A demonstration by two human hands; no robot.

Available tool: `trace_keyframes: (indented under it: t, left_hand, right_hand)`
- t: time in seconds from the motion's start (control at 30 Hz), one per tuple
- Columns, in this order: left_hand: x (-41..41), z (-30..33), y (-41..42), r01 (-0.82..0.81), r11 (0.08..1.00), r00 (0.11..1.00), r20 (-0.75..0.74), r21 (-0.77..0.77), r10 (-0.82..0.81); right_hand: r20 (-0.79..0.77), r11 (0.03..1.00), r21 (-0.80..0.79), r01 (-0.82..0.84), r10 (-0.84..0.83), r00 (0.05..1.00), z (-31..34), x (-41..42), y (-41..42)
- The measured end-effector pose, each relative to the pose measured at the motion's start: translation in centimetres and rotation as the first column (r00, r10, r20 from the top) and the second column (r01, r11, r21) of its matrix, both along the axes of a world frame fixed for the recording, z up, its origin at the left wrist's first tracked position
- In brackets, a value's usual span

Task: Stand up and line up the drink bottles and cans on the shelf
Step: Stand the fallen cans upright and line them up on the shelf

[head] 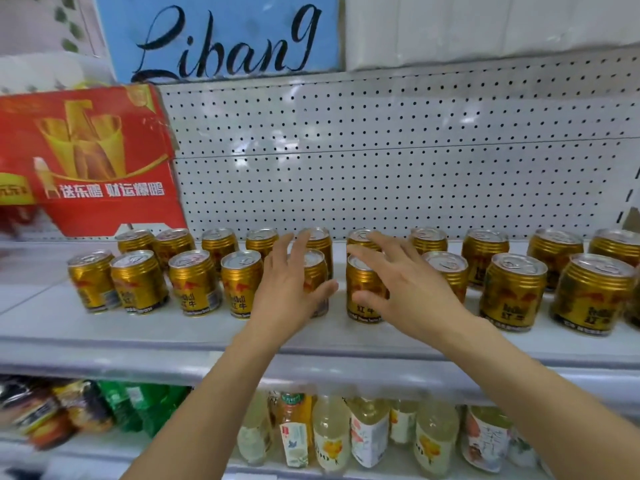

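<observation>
Several gold drink cans stand upright in two rough rows on the white shelf (104,327). My left hand (289,289) reaches over a front-row can (317,271), fingers straight and spread, thumb by its right side; contact is unclear. My right hand (405,285) is spread over the neighbouring front can (363,292), fingers straight and reaching toward a back-row can (360,237). Neither hand grips anything. More cans stand at the left (138,282) and right (512,292).
A red carton (90,161) stands at the shelf's back left. A perforated white back panel (381,150) rises behind the cans, with a blue sign (221,39) above. Below, the lower shelf holds clear drink bottles (367,431) and green bottles (138,407).
</observation>
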State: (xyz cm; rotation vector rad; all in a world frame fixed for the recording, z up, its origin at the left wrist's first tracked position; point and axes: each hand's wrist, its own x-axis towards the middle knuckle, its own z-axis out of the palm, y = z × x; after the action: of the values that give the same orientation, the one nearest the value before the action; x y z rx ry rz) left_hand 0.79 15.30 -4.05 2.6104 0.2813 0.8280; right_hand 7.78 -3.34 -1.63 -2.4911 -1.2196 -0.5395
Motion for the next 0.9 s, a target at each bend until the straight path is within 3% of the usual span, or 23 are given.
trace_keyframes:
  t: [0.13, 0.37, 0.47, 0.53, 0.6, 0.7, 0.9]
  left_hand:
    - [0.7, -0.4, 1.0, 0.040, 0.995, 0.998, -0.044, -0.095, -0.045]
    - [-0.1, -0.3, 1.2, 0.081, 0.996, 0.996, -0.042, 0.036, -0.079]
    - [-2.7, 0.3, 2.9, 0.106, 0.981, 0.985, 0.118, 0.162, -0.126]
    - [-4.6, 0.2, 6.2, 0.040, 0.976, 0.964, 0.250, 0.212, -0.094]
    - [-6.2, -0.2, 10.3, -0.058, 0.982, 0.957, 0.291, 0.181, 0.002]
    - [-7.0, -0.9, 14.9, -0.123, 0.990, 0.978, 0.175, 0.062, 0.111]
    - [-6.4, -2.1, 17.5, 0.034, 0.992, 0.998, 0.057, -0.123, -0.027]
  right_hand:
    - [-0.021, 0.997, -0.061, 0.048, -0.050, 0.999, -0.4, 0.0, 1.8]
    - [0.016, 0.989, -0.011, 0.148, -0.148, 0.989, -0.7, -0.9, 3.1]
    - [0.056, 0.985, 0.162, 0.057, -0.067, 0.996, -0.4, -2.8, 5.6]
    - [0.082, 0.978, 0.210, -0.009, -0.008, 0.997, -0.1, -4.1, 7.9]
    - [0.054, 0.982, 0.184, -0.040, 0.030, 0.998, 0.2, -5.3, 10.6]
    - [-0.029, 0.994, 0.091, -0.057, 0.060, 0.998, 0.1, -6.7, 14.9]
    - [-0.153, 0.997, -0.009, 0.078, -0.079, 0.985, -1.6, -6.6, 19.8]
